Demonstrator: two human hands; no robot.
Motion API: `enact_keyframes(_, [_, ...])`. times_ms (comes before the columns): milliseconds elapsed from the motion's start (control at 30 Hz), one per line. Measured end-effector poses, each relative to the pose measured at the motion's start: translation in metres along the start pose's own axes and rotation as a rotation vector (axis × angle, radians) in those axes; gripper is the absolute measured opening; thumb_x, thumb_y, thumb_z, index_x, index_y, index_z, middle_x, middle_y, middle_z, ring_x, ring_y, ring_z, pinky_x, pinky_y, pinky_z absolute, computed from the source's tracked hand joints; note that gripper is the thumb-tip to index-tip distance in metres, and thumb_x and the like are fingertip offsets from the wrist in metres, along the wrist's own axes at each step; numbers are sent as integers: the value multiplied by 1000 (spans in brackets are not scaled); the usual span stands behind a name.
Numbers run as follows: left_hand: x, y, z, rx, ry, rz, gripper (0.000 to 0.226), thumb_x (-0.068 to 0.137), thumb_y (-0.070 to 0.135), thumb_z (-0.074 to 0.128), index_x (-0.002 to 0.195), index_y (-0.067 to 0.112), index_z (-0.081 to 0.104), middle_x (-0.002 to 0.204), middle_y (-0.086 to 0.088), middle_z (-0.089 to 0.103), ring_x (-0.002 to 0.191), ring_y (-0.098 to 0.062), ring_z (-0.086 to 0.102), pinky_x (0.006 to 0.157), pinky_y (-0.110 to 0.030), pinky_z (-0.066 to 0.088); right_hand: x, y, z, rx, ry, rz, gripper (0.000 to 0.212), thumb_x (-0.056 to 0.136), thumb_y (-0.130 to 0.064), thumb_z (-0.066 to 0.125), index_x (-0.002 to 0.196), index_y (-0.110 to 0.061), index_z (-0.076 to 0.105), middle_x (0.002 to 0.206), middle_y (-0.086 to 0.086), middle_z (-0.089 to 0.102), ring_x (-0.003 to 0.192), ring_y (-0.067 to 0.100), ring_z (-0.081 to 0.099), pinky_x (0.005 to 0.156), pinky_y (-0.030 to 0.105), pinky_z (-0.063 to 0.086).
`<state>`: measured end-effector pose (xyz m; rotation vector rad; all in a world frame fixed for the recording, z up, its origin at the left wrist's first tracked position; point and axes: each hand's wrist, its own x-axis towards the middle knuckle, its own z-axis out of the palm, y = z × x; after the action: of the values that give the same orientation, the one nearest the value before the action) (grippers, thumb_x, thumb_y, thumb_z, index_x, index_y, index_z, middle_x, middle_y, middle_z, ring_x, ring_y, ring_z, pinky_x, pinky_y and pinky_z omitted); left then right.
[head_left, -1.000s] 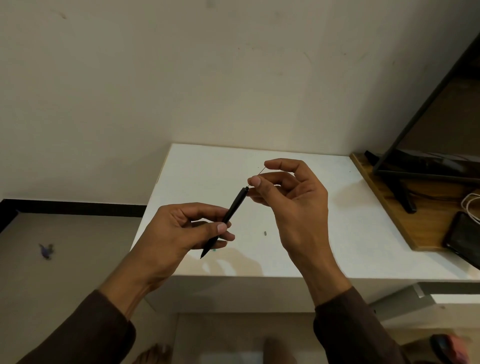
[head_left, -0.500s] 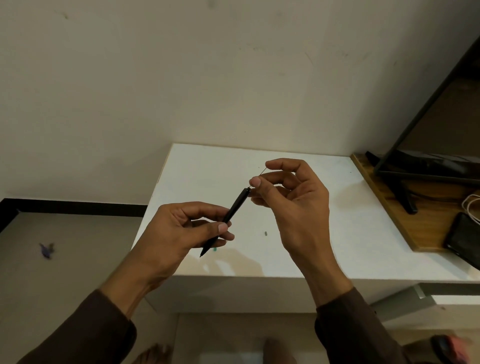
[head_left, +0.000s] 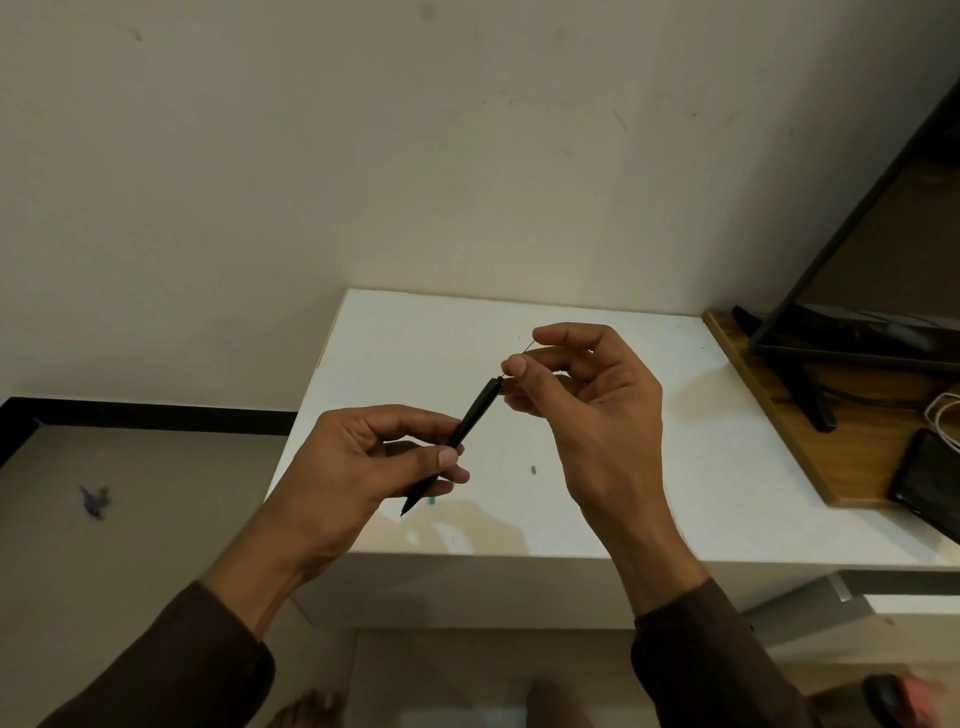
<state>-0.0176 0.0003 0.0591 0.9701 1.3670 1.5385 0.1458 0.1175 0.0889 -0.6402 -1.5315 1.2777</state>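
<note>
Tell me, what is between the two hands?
The black pen bridges the gap in the head view: the left hand grips its lower part, the right hand pinches a thin wire at its top end.

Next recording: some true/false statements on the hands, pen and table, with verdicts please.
1. The left hand grips a black pen. True.
2. The right hand lies flat on the table. False: it is raised, pinching a thin wire at the pen's upper end.
3. The pen's tip points up at the wall. False: it points down toward the person.
4. A phone lies near a white cable. True.
</note>
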Motion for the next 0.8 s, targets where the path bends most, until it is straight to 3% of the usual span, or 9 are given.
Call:
enact_keyframes(533, [0,-2,-2,10,-8,6,17,81,10,79,97,14,84,90,-20,81,85,-34,81,77,-36,66,0,-7,-2,57,93,-14,17,92,-2,74,105,-8,67,90,11,76,75,30,80,73,40,65])
enact_keyframes(800, [0,-3,-3,22,-7,7,23,78,19,80,100,16,84,91,-16,82,85,-32,81,78,-36,66,0,-8,0,36,97,-22,16,92,-2,74,105,-10,68,91,11,77,73,28,80,73,41,66])
